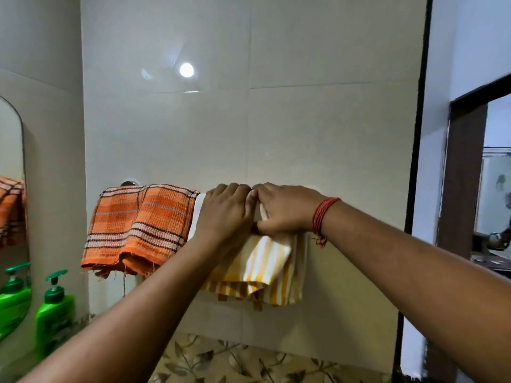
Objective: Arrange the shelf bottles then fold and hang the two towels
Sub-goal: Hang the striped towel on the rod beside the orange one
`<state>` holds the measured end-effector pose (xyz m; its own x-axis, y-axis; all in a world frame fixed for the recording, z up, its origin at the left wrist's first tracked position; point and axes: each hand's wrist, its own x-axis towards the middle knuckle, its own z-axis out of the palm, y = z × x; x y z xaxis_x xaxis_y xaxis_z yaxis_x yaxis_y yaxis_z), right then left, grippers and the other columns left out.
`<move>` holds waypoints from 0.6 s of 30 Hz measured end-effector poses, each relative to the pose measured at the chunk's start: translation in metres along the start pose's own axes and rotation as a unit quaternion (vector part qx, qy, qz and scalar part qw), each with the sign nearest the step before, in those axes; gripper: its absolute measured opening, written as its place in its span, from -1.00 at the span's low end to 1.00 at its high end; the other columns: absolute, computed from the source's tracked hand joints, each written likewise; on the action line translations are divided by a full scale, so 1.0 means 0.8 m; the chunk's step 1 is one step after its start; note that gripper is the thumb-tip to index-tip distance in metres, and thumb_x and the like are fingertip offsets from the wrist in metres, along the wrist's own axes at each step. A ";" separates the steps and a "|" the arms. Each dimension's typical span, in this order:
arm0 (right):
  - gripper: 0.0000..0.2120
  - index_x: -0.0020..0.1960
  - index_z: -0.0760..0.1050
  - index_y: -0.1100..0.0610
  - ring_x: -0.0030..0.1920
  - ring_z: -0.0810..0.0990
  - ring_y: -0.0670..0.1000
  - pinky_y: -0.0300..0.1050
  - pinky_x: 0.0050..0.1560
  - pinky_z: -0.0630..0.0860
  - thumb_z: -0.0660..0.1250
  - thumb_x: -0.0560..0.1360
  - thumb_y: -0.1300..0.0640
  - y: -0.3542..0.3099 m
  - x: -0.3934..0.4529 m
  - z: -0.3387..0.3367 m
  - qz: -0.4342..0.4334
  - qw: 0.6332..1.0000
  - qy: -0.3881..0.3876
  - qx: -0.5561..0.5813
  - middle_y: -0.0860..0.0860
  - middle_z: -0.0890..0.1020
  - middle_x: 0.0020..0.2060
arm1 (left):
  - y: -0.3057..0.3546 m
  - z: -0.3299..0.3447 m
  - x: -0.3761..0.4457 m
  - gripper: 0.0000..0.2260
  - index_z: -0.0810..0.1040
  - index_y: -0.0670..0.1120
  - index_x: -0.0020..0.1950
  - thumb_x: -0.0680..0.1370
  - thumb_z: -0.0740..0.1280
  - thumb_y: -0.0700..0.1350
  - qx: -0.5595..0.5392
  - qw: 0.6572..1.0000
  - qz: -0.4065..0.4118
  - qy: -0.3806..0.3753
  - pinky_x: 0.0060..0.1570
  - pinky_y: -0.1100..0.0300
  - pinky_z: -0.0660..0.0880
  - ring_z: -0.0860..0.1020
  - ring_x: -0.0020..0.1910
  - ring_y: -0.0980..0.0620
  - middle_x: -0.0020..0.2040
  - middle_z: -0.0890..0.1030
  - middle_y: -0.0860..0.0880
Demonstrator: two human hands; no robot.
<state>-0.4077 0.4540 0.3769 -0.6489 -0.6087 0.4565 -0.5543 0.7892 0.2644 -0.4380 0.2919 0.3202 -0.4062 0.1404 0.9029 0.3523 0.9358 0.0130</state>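
Note:
An orange checked towel (138, 228) hangs folded over the wall rail, whose chrome mount (129, 183) shows at its left end. To its right a yellow and white striped towel (265, 269) drapes over the same rail. My left hand (224, 214) and my right hand (284, 210) rest side by side on top of the striped towel at the rail, thumbs touching, fingers curled over its upper fold. A red thread band circles my right wrist. The rail under my hands is hidden.
A green pump bottle (54, 313) stands at the lower left beside a mirror (11, 161) that reflects it and the orange towel. A dark door frame (464, 175) opens to another room on the right. Leaf-patterned tiles (235, 360) run below the wall.

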 end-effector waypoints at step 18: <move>0.26 0.59 -0.21 0.06 0.20 0.46 0.11 0.04 0.23 0.44 0.37 0.21 -0.51 0.040 -0.052 0.033 -0.014 0.979 0.046 -0.200 0.10 0.38 0.31 | -0.020 -0.009 -0.035 -0.03 0.10 -0.07 0.59 0.41 0.09 0.58 0.097 0.989 0.067 -0.085 0.51 -0.14 0.19 0.28 0.43 -0.15 0.45 0.32 -0.10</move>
<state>-0.4121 0.5020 0.3441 -0.5759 -0.6353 0.5145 -0.3107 0.7522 0.5811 -0.4264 0.2709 0.2979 -0.5086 0.3050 0.8052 0.2517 0.9470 -0.1997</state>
